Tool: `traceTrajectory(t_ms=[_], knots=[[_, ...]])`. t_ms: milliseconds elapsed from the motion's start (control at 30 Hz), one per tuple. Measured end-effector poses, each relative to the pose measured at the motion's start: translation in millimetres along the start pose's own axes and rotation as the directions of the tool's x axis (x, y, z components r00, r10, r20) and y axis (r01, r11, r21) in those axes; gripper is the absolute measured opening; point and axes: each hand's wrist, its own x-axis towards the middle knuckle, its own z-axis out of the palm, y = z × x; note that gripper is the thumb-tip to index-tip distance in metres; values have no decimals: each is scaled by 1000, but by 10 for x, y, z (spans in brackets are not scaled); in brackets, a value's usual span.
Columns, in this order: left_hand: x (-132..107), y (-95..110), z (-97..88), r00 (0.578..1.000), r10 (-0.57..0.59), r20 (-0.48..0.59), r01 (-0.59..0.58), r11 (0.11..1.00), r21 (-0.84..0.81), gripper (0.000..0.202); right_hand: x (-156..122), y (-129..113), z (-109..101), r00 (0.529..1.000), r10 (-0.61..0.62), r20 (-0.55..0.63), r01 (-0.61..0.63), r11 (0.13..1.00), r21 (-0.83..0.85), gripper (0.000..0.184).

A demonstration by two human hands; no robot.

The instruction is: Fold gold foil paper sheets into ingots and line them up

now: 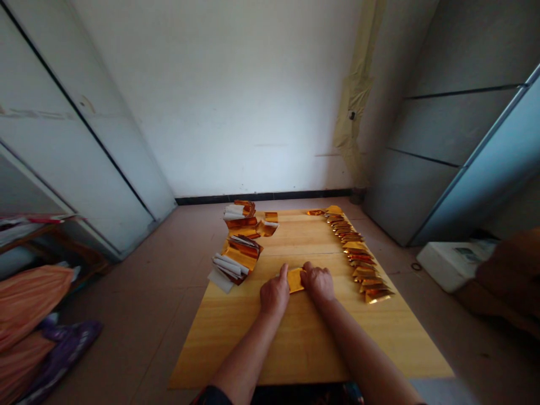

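Note:
A small sheet of gold foil paper [296, 280] lies on the wooden table [304, 343] between my two hands. My left hand [275, 291] grips its left edge, thumb pointing up and away from me. On the opposite side, my right hand [319, 282] has its fingers curled onto the right edge. The fingertips are partly hidden by the hands. Stacks of gold foil paper with pale backs [238, 259] lie fanned to the left. Along the right edge runs a row of folded gold paper pieces [358, 256], overlapping one another.
A loose gold sheet [271, 216] and a folded gold piece [315, 212] lie at the table's far side. Beyond stands a white wall [253, 101]. A grey cabinet [430, 129] and a white box [451, 263] are at right; orange and purple bags [34, 304] at left.

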Motion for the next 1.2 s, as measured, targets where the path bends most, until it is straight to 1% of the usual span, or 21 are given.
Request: traceTrajectory(t_ms=[133,300,400,533,633,733,833,967,1100,1200], knots=[[9,13,-7,999,-28,21,28,1000,10,47,0,1,-21,1000,8,30,-8,1000,1,18],[-4,28,-31,999,-8,39,8,1000,1,48,-10,-15,-72,998,15,54,-15,1000,8,18],[-12,44,-72,998,-8,69,8,1000,3,47,2,-31,-89,997,31,74,-31,999,7,19],[-17,51,-116,996,2,91,-4,1000,17,45,6,-38,-111,993,73,93,-75,997,23,22],[-16,42,-119,996,11,93,-13,1000,24,45,-28,-18,-136,993,99,70,-104,992,75,23],[-6,35,-112,995,19,94,-20,1000,18,47,-73,8,-147,996,88,33,-91,990,109,20],[15,29,-115,993,10,118,-10,1000,-4,48,-89,13,-125,997,81,-3,-81,993,91,16],[52,21,-141,990,-20,141,26,999,-39,46,-60,5,-64,995,94,-10,-94,994,54,14],[81,23,-165,980,-76,185,86,995,-47,45,-48,12,-6,998,41,-47,-41,999,5,17],[87,29,-160,980,-92,179,99,995,-26,44,-66,20,19,996,-33,-80,32,999,-14,24]])
